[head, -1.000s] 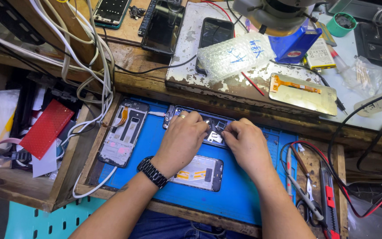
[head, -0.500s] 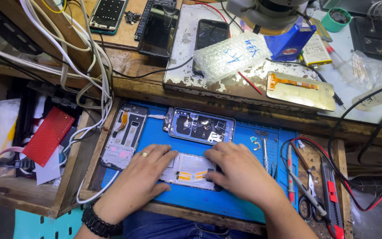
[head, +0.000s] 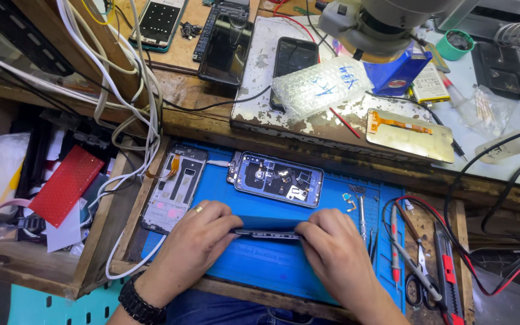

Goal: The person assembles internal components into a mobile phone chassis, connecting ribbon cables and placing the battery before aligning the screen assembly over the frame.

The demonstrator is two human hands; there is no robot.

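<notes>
Thin phone panel [head: 266, 233] on edge

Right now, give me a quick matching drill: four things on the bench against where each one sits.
Things:
1. opened phone
2. phone frame
3. phone panel
4. red-handled tools

Places:
A. held on edge between left hand and right hand
B. left edge of the blue mat
C. right of the mat
D. far part of the mat, beyond the hands

Pairs: 1-D, 2-B, 3-A, 4-C

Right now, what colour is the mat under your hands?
Blue: the work mat beneath both hands, clearest in the head view.
</notes>
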